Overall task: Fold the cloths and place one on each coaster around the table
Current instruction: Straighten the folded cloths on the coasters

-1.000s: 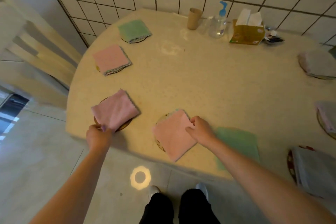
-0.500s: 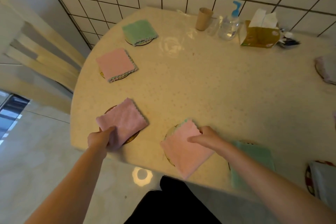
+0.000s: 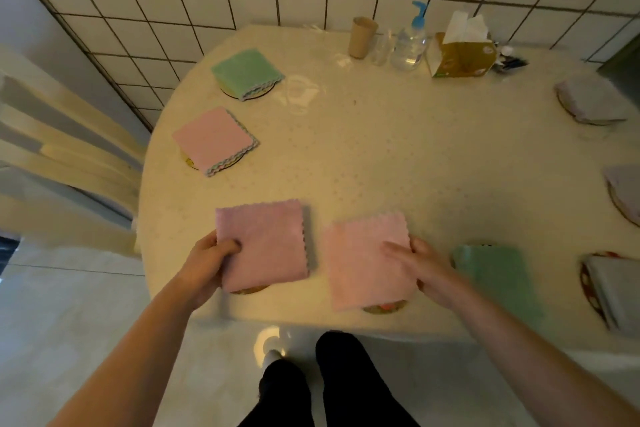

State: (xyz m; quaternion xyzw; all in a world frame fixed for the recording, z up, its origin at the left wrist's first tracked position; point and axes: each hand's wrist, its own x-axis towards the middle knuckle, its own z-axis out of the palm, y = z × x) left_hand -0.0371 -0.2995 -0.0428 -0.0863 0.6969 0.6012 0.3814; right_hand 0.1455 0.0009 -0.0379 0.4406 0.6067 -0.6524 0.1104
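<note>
Head view: left hand (image 3: 207, 262) and right hand (image 3: 420, 265) fingers pinch two pink cloths (image 3: 263, 243) overhanging the desk (image 3: 398, 156) edge, which could slide off their coasters (image 3: 384, 307).

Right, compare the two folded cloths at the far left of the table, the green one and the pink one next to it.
The green cloth lies farther back, nearer the tiled wall; the pink cloth lies nearer the person. The green cloth looks thicker and puffier; the pink cloth lies flatter. Beyond colour, they share much: each is folded into a rough square, has wavy edging, rests on a round coaster and is touched by neither hand.
</note>
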